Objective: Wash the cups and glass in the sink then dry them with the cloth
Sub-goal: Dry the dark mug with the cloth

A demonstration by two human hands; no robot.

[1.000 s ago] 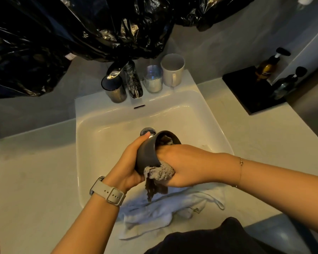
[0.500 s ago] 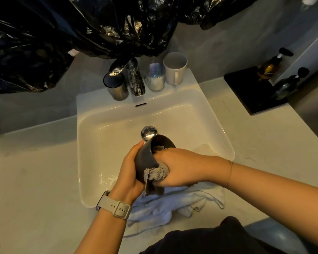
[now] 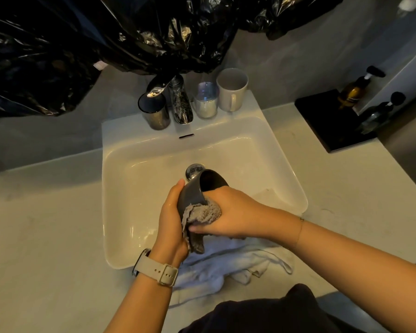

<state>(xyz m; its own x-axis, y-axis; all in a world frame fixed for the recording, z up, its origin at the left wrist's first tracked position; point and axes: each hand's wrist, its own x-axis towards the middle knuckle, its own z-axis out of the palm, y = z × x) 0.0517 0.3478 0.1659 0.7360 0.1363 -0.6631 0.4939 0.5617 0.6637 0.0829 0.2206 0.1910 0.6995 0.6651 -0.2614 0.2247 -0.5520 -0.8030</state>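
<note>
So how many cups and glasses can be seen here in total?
4. Dark cup held over the sink; dark glass, clear glass and white mug on the back ledge. None seems hidden.

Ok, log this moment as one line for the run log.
step: drying | left hand: holds dark cup over sink | right hand: presses grey cloth on cup rim

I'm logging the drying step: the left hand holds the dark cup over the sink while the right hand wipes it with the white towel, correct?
Not quite. The head view shows the right hand wiping with a grey cloth; the white towel lies on the sink's front edge. The left hand does hold the dark cup over the sink.
</note>
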